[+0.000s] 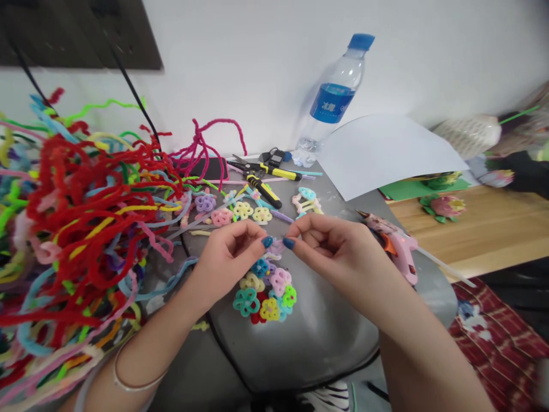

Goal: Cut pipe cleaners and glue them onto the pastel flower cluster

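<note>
My left hand and my right hand face each other, each pinching with thumb and forefinger. Between the fingertips shows a small lilac pipe-cleaner piece, partly hidden; its exact shape is hard to make out. Just below the hands lies a cluster of looped pipe-cleaner flowers, among them a teal flower, a yellow flower, a pink flower and a bright green flower. Beyond my left hand lie more loose flowers, including a pale yellow one and a pink one.
A big tangle of pipe cleaners fills the left side. Yellow-black pliers lie behind the flowers. A water bottle leans at the wall beside white paper. To the right rests a pink glue gun.
</note>
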A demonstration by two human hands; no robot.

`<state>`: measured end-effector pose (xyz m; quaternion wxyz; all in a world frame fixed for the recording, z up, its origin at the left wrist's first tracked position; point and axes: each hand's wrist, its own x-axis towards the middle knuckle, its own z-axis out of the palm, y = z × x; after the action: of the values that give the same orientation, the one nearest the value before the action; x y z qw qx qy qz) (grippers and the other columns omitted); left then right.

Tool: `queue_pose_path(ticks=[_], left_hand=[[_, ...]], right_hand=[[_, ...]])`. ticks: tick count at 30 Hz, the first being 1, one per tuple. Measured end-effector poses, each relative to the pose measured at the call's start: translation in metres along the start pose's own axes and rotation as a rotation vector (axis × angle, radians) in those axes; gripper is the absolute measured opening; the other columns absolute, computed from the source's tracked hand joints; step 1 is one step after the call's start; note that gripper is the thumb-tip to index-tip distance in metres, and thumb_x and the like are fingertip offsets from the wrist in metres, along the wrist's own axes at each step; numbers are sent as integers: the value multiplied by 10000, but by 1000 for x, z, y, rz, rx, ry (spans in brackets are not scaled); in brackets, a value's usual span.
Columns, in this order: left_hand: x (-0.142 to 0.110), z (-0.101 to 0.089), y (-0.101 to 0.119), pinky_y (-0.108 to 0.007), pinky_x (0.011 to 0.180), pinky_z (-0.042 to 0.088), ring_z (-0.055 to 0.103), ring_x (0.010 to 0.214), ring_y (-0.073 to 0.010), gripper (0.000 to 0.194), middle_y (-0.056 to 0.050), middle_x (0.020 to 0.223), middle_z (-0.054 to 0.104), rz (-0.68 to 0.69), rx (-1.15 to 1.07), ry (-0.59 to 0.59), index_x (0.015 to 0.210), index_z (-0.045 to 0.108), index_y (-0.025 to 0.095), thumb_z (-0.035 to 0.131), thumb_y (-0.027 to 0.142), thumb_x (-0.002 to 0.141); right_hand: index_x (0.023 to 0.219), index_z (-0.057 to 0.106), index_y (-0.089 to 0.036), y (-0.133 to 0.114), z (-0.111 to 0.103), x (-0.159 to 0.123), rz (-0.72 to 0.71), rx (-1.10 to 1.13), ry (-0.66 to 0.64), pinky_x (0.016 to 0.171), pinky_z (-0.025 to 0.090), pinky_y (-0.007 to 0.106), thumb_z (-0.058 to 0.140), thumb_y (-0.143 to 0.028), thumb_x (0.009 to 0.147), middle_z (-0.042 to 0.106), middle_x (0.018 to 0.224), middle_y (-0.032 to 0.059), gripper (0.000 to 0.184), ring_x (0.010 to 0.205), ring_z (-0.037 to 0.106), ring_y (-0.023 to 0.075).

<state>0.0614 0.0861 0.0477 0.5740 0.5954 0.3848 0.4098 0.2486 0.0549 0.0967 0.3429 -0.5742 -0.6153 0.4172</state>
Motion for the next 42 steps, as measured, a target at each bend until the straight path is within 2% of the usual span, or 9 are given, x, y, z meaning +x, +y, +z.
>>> queue_pose_path(ticks=[10,23,42], left_hand=[[0,-1,-1,-190,532,383,478,596,-96,158,29,661,557,7,14,2,757,659,177,691,285,868],[0,-1,0,-211,532,389,480,606,-110,147,24,673,559,61,35,6,759,656,188,677,269,880],[-1,-2,-1,-238,539,357,450,615,-122,161,21,683,531,56,71,-14,785,642,197,653,290,916]], right_hand=[[812,633,-193,-2,1,-1,-20,-12,24,475,228,256,594,-252,866,310,535,-106,89,490,292,89],[794,622,-202,-4,3,-3,35,-1,5,478,229,250,596,-250,862,331,546,-89,87,506,318,92],[780,637,-201,-8,1,-4,25,-29,-12,471,216,255,607,-241,880,330,537,-86,112,493,313,92]])
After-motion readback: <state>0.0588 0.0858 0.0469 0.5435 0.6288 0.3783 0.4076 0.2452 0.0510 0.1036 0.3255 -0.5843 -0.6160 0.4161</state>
